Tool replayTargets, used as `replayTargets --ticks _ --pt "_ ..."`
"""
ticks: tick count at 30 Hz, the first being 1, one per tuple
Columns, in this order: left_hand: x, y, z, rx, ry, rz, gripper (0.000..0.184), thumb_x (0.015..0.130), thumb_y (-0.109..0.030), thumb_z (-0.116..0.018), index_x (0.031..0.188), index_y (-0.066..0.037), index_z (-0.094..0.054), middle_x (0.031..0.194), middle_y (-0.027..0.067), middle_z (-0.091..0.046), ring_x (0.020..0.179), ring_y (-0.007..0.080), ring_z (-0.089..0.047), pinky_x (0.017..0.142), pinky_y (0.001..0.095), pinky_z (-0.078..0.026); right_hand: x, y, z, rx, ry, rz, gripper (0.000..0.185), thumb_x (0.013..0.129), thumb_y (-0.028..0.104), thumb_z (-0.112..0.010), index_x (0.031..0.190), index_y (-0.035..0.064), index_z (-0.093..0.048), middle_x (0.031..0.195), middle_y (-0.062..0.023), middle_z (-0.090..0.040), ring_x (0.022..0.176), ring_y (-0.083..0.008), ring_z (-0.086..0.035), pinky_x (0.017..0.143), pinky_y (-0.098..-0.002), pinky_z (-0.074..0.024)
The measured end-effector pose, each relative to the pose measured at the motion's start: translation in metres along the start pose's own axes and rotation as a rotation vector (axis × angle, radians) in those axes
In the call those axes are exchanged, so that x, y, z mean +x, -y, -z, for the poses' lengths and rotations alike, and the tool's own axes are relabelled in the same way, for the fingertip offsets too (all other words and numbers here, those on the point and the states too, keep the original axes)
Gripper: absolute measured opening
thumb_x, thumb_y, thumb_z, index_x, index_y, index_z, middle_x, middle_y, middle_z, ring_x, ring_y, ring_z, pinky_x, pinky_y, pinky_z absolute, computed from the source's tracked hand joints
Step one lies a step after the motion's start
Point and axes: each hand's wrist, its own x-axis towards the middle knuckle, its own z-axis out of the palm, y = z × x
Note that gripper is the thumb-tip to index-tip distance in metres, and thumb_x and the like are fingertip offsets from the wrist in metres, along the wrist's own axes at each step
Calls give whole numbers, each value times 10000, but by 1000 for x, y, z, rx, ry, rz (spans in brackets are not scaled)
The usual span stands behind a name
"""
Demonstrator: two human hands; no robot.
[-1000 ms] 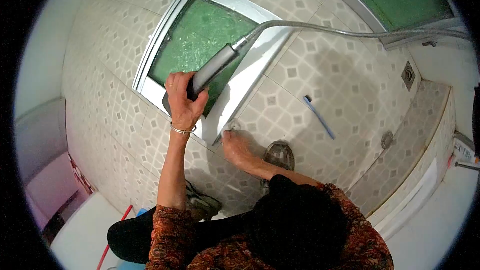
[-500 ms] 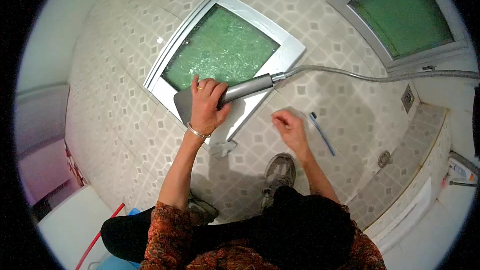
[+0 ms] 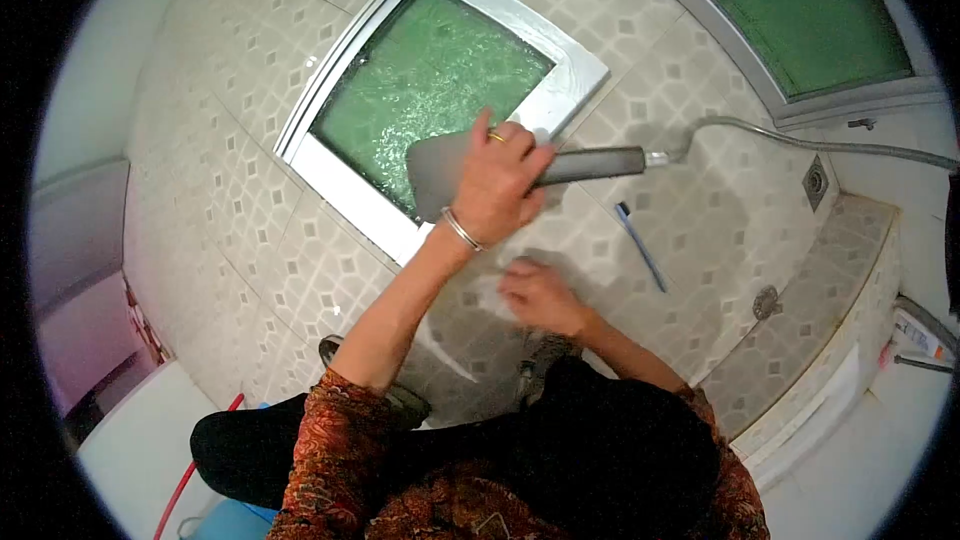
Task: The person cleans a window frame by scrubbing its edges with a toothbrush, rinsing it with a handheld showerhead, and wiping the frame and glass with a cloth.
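My left hand (image 3: 500,185) is wrapped round a grey handheld shower head (image 3: 435,165), its wide end over the lower part of a window-like panel. That panel (image 3: 575,80) has a silver-white frame and green-tinted glass and lies on the tiled floor, its glass wet and rippling with water. From the handle's right end runs a metal hose (image 3: 770,138). My right hand (image 3: 540,295) is below and right of the panel's near corner, a little blurred, its fingers curled in with nothing seen in them. A blue brush like a toothbrush (image 3: 642,248) lies on the floor to its right.
A second framed green panel (image 3: 745,40) leans at the upper right. A square floor drain (image 3: 815,183) and a round metal fitting (image 3: 766,302) lie near a raised tiled ledge (image 3: 790,350). At the lower left is a thin red tube (image 3: 190,470). My feet are below the panel.
My left hand has moved right and slightly up with the shower head, so its wide end is now over the glass. My right hand has shifted left and down. The panel appears higher in view.
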Motion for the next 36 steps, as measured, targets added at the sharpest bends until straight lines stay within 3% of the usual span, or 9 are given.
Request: replayTargets --ticks 4,10,15,21,22,25,28,30,36 --pt "22 -31 -39 -115 8 -53 400 600 -155 -700 979 -99 -584 903 75 -487 982 270 -489 1046 551 -211 -50 7 102 14 -9 -406 131 692 -3 -592 813 35 -627 752 -53 -552 634 -170 -526 574 -297 -434" --pt "59 -77 -122 -52 48 -157 345 660 -176 -662 993 -115 -597 913 67 -527 1029 269 -497 1072 572 -158 -95 27 183 328 -1038 -441 260 743 31 -610 1002 6 -627 1009 -63 -618 879 -141 -555 789 -272 -438" --pt "72 -93 -154 92 400 -184 325 736 -198 -609 1055 -135 -597 1029 77 -562 1090 279 -486 1074 595 -133 40 7 237 122 -818 -414 268 815 10 -559 1078 1 -608 985 -52 -610 895 -111 -534 810 -246 -419" --pt "38 -43 -98 -317 -41 -173 277 787 -105 -604 1062 -82 -594 1110 114 -529 1124 263 -448 1041 504 -273 226 -55 257 168 -661 -190 178 846 86 -610 1013 28 -630 818 9 -592 725 -68 -506 679 -204 -425" --pt "14 -22 -87 -629 -115 143 313 763 -99 -633 1075 -87 -601 1120 105 -549 1123 276 -463 1030 482 -283 260 -63 254 171 -630 -210 177 834 86 -621 1003 35 -636 805 -5 -607 707 -77 -519 655 -218 -434" --pt "-68 46 0 0 -539 514 370 801 -56 -627 1163 -39 -554 1139 111 -555 1064 267 -509 926 394 -391 354 -105 227 -26 -563 -160 173 801 113 -631 954 34 -649 811 -102 -659 691 -174 -599 627 -295 -472" --pt "-156 111 18 -181 -1056 1117 459 858 -195 -616 1248 -16 -453 1183 135 -498 1018 203 -501 842 325 -425 404 -143 177 -342 -337 -109 197 793 165 -599 912 15 -644 875 -187 -648 770 -299 -627 698 -366 -484" --pt "-184 131 17 -436 -970 1320 499 840 -234 -647 1227 16 -456 1056 101 -548 896 145 -519 744 283 -444 402 -141 164 -444 -256 -99 211 803 189 -554 867 5 -633 851 -226 -610 796 -381 -588 739 -423 -463" --pt "-181 148 20 -450 -829 1264 363 761 -159 -719 1009 34 -538 721 7 -522 631 93 -471 565 240 -412 330 -111 225 -703 9 -93 202 832 190 -527 807 8 -612 847 -191 -605 808 -368 -574 744 -427 -454"
